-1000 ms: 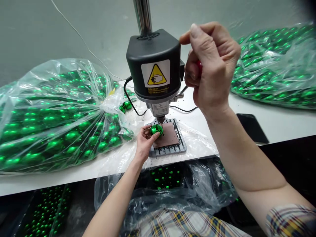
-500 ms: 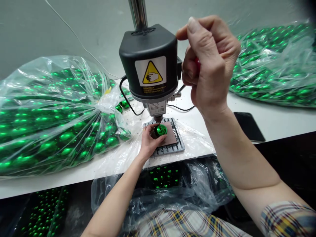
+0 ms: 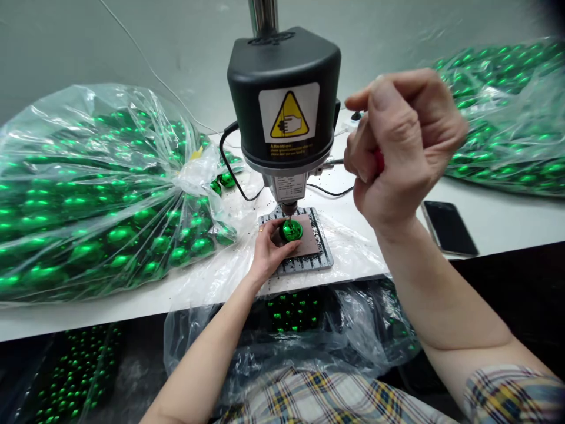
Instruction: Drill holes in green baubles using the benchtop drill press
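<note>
Lettering (image 3: 281, 146) on black drill press (image 3: 285, 70) read "Attention:"; smaller print (image 3: 291, 153) illegible. Left hand (image 3: 268, 252) gripped green ball (image 3: 292, 232) under drill bit (image 3: 290, 217); right hand (image 3: 404, 150) clenched around red knob (image 3: 379, 161).

The white tabletop (image 3: 145, 303) carries a drill press's slotted base (image 3: 325, 257) under the left fingers (image 3: 276, 224), clear plastic film (image 3: 353, 250) around it, a bag of green baubles (image 3: 88, 224) leftward, and rightward a smartphone (image 3: 449, 228) and, farther back, a second bauble bag (image 3: 507, 132).
</note>
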A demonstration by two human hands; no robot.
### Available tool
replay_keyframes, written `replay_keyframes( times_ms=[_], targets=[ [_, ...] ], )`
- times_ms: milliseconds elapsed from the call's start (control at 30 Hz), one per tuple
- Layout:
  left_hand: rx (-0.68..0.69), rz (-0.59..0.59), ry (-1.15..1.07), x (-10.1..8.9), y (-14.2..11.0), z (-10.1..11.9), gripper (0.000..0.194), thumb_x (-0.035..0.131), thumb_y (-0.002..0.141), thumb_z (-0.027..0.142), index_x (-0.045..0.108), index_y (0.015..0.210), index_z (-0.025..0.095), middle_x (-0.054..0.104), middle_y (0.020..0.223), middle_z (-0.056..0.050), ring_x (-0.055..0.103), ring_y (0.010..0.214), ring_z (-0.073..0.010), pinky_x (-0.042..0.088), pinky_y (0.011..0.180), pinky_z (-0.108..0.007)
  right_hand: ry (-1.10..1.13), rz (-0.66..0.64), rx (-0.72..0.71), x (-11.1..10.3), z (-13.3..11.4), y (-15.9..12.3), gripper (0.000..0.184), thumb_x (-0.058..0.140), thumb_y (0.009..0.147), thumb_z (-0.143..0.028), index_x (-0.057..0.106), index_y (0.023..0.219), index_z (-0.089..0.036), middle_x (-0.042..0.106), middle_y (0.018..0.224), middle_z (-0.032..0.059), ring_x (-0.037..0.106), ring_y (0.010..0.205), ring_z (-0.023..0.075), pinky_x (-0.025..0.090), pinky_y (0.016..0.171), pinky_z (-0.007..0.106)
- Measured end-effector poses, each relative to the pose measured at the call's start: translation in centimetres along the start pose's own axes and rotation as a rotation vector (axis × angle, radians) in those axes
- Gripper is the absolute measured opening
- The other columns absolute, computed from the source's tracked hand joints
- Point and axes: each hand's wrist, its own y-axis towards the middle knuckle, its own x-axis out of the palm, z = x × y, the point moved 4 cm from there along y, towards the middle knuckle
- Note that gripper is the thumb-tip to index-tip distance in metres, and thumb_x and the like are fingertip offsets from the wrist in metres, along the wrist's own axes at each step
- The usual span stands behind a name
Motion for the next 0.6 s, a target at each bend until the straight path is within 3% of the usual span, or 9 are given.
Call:
replay_keyframes(
  times_ms=[200,367,600],
  targets=[
    [0.01,-0.003,0.039,0.1,-0.1,0.0,0.059,0.09,0.069,0.035,0.067,0.121,0.02,0.068,0.118,-0.011,0.063,0.117,-0.0292,0.048,0.105,-0.042,0.073,0.04,-0.006,-0.5,-0.9,-1.9,0.014,0.067,0.089,-0.03,0.073,0.077,-0.029,0.057,0.063,-0.0047,0.024,0.033,0.0047,0.012,0.036,0.031],
    [0.013,-0.01,-0.004,0.1,-0.1,0.0,0.059,0.091,0.068,0.032,0.067,0.121,0.02,0.068,0.115,-0.01,0.064,0.115,-0.0284,0.049,0.105,-0.042,0.019,0.032,0.116,-1.3,-1.3,-3.5,0.01,0.067,0.09,-0.035,0.075,0.084,-0.034,0.07,0.077,-0.0035,0.038,0.037,0.0069,0.021,0.036,0.03],
    [0.009,0.003,0.012,0.1,-0.1,0.3,0.059,0.091,0.067,0.031,0.068,0.119,0.019,0.067,0.116,-0.011,0.064,0.113,-0.0275,0.049,0.104,-0.041,-0.012,0.014,-0.006,-3.0,0.5,-5.3,0.011,0.068,0.089,-0.05,0.074,0.094,-0.042,0.054,0.053,-0.0071,0.038,0.035,0.0101,0.03,0.038,0.029]
  ],
)
